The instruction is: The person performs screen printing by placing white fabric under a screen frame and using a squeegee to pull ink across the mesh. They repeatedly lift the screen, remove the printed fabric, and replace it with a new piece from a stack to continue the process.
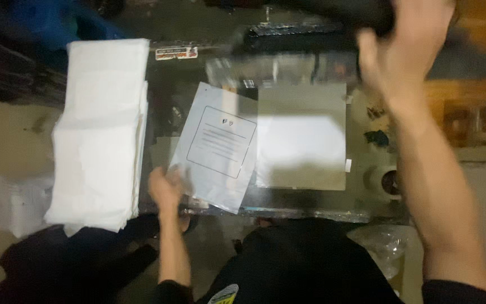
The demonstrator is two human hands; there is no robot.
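One plastic sleeve (219, 147), long axis tilted, left hand (166, 188)

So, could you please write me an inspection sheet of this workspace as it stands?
Surface: dark table, dimly lit, with a grey pad under a bright patch.
Job's things: white printed sheet lying tilted at the pad's left edge; black bar raised across the far side.
Clutter: stack of white cloth on the left; tape roll on the right; clear bag at the near edge.
Hands: left hand on the sheet's near corner; right hand gripping the bar, blurred.
Cables: nothing seen.
Surroundings: blue object far left; orange wall at right.
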